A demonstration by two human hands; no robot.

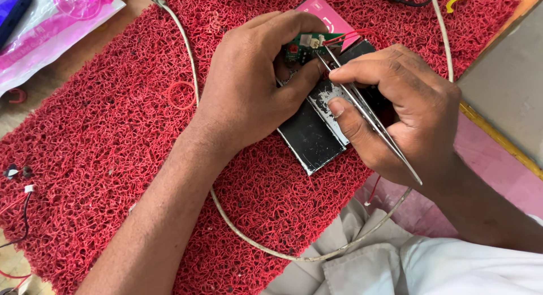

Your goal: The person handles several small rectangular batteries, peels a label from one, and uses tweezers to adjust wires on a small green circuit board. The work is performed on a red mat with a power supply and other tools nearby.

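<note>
- On the red mat [113, 136], the left hand [249, 85] pinches a small green circuit board [302, 46] over a black battery pack [317, 131].
- Right hand [407, 114] fingers squeeze metal tweezers [367, 114], tips at the board's edge: the wiring step seems underway.
- Next move likely calls for steady, fine tip placement.

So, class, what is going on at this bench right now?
A person works over a red looped-fibre mat. The left hand pinches a small green circuit board with thin red wires, holding it above a flat black rectangular block whose silvery face is scratched. The right hand grips slim metal tweezers, tips pointed at the board's edge. A grey cable curves across the mat beneath the forearms.
</note>
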